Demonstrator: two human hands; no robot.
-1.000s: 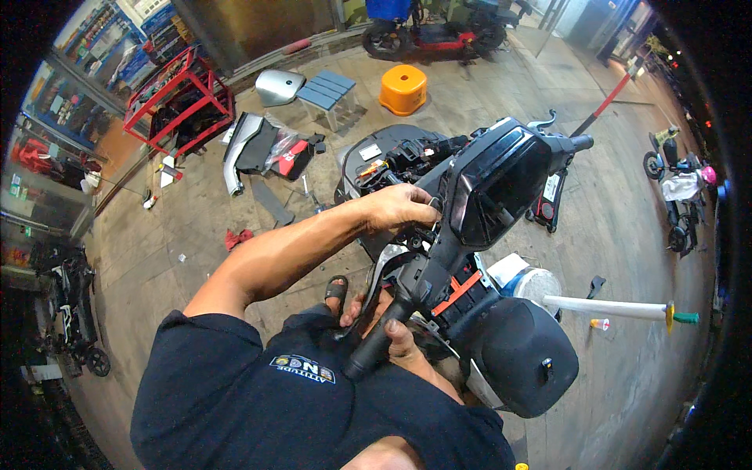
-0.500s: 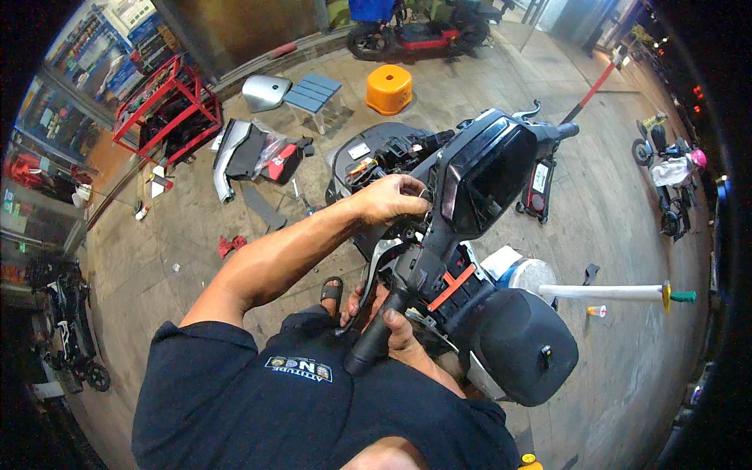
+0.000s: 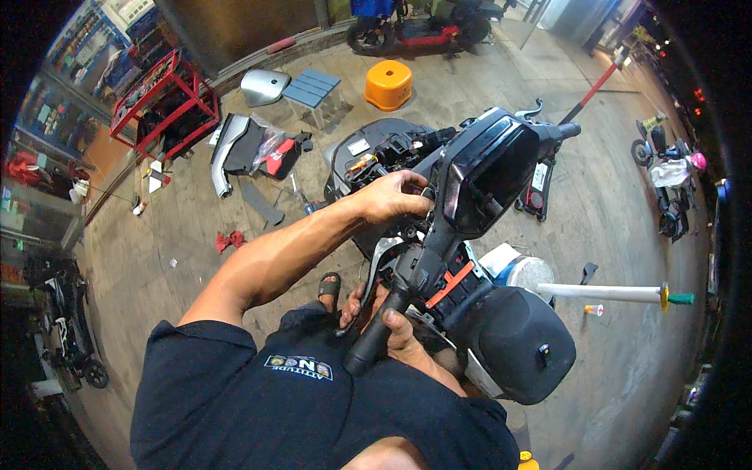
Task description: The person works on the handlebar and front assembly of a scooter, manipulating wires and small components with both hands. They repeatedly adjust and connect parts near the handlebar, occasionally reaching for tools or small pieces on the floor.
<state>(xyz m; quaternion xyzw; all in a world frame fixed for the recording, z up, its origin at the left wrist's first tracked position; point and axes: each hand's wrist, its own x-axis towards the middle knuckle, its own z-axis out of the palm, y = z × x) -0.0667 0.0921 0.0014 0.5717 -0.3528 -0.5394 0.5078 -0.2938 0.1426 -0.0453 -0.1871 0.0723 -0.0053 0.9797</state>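
A partly dismantled electric scooter stands before me, its black handlebar and dark display turned across my view. Behind the display, my left hand has its thumb and fingers pinched together near the handlebar's middle; whatever lies between the tips is too small to make out. My right hand reaches up from beneath the black handlebar grip, its thumb along the grip. Its fingers curl on the far side over the silver brake lever. Exposed wiring shows in the open front body.
A black rounded case with a key sits right of the handlebar, near a white bucket. Removed panels, a blue-grey stool, an orange stool and a red tool cart stand or lie farther off.
My left thumb and fingers have shifted very slightly at the same spot behind the display. The right hand keeps its hold on grip and lever.
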